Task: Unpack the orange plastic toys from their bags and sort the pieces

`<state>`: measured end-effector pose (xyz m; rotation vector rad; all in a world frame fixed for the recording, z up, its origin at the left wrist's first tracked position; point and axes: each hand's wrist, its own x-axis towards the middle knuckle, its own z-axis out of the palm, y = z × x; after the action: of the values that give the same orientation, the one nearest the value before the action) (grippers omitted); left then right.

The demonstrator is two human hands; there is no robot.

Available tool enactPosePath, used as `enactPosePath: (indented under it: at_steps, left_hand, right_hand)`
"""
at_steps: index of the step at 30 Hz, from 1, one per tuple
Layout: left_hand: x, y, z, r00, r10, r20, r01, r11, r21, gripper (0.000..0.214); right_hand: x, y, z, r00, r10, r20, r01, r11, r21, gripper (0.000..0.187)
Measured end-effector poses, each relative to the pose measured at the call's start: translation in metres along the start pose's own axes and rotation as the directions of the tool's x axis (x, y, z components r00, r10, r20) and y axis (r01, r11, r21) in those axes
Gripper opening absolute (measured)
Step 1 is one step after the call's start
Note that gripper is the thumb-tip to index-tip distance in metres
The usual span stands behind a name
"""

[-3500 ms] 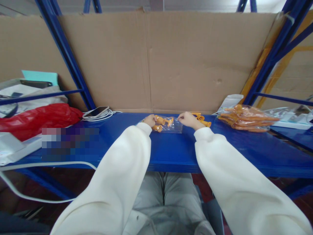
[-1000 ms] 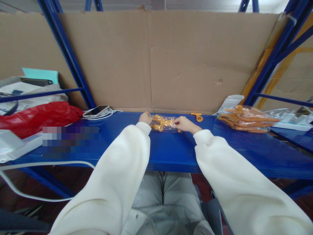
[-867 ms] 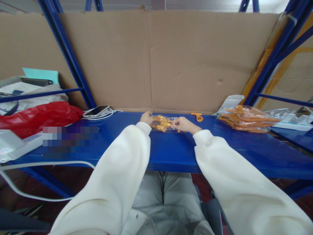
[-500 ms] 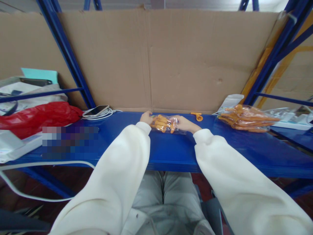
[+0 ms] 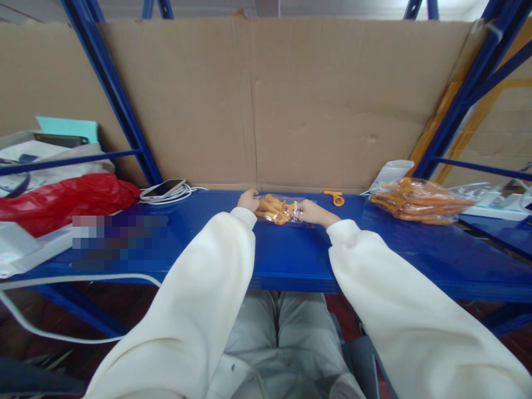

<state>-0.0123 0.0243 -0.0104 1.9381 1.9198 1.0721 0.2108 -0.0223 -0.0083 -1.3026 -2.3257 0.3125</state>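
A clear plastic bag (image 5: 275, 209) with several orange plastic pieces in it lies on the blue shelf, between my two hands. My left hand (image 5: 248, 200) is closed on the bag's left end. At the other end my right hand (image 5: 311, 211) pinches the clear film, its fingertips partly behind the plastic. A single loose orange piece (image 5: 336, 198), with a straight bar and a round end, rests on the shelf behind my right hand.
To the right lies a larger clear bag (image 5: 419, 202) of orange pieces. A phone (image 5: 166, 188) sits on coiled white cable at left, beside a red plastic bag (image 5: 75, 197). Cardboard (image 5: 332, 105) walls off the back; blue posts (image 5: 112, 94) frame the sides.
The orange pieces in the bag have shifted and bunched toward the left. My right hand has moved slightly and its grip on the film has changed. My left hand stays in place.
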Motion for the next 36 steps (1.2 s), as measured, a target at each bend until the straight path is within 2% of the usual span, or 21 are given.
enactPosePath:
  at_steps: [6,12,15,18,21,24,27,30,33,36]
  left_hand:
    - [-0.003,0.001,-0.004,0.997,-0.071,0.031,0.069,0.996,0.059,0.035]
    - [-0.002,-0.001,-0.003,0.997,-0.051,0.060,0.044,0.993,0.110,0.037]
    - [-0.003,0.000,-0.003,0.997,-0.032,0.069,0.024,0.992,0.120,0.038]
    - [-0.003,0.002,-0.003,0.997,-0.002,0.080,-0.008,0.993,0.116,0.037]
    - [-0.003,0.005,-0.001,0.993,0.081,0.080,-0.089,0.991,0.097,0.036]
    - [-0.003,0.009,0.004,0.970,0.208,0.123,-0.217,0.974,0.065,0.037]
    - [-0.002,0.011,0.011,0.921,0.288,0.263,-0.323,0.941,0.098,0.039]
    - [0.001,0.010,0.016,0.867,0.314,0.387,-0.411,0.890,0.198,0.041]
    - [0.005,0.007,0.019,0.852,0.327,0.408,-0.456,0.847,0.273,0.042]
    - [0.009,0.003,0.020,0.847,0.356,0.395,-0.488,0.816,0.310,0.041]
  right_hand:
    - [-0.002,-0.008,-0.003,0.999,0.048,0.011,-0.049,0.997,0.063,0.028]
    - [-0.001,-0.002,0.001,0.989,0.113,0.099,-0.126,0.982,0.139,0.032]
    - [-0.001,0.001,0.003,0.991,0.104,0.084,-0.118,0.977,0.179,0.034]
    - [0.000,0.003,0.004,0.997,0.045,0.061,-0.057,0.977,0.205,0.031]
    - [0.002,0.005,0.006,0.998,-0.009,0.063,-0.002,0.984,0.180,0.025]
    - [0.004,0.006,0.007,0.997,-0.028,0.071,0.019,0.992,0.126,0.024]
    - [0.004,0.007,0.007,0.998,-0.050,0.038,0.046,0.996,0.082,0.022]
    - [0.005,0.006,0.007,0.999,-0.046,-0.003,0.046,0.998,0.033,0.021]
    - [0.005,0.004,0.002,0.999,0.021,-0.033,-0.023,0.998,-0.050,0.021]
    - [0.003,0.004,-0.009,0.975,0.175,-0.137,-0.194,0.971,-0.141,0.023]
